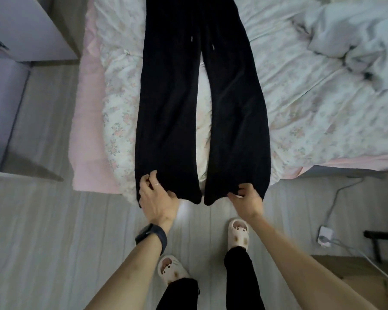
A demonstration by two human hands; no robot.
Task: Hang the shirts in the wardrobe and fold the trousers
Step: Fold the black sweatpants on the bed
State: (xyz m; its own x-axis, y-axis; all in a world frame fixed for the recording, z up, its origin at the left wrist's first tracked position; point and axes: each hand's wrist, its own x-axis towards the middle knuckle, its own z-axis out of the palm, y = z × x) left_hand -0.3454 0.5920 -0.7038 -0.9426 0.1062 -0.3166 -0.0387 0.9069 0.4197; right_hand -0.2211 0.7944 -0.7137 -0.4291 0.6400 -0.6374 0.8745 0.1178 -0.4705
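Black trousers [168, 97] lie face up and spread flat on the bed [300, 108]. The waist is at the far side and the two legs run straight back toward the person, who stands at the bed's edge. The hems hang just over that edge, above the floor [43, 231].

The left hand [157, 198] grips the hem of one leg and the right hand [248, 201] grips the other. On each hand the fingers [151, 177] are curled and clamped on the dark cloth. Holding both hems at once looks like a way to pull the legs taut and even, so that the cloth lies smooth for a fold. The legs are apart, with a strip of floral sheet showing between them, so no fold seems made yet. The drawstring [191, 38] ends rest loose near the waist. A crumpled duvet [356, 34] sits well off to the right, out of the way.
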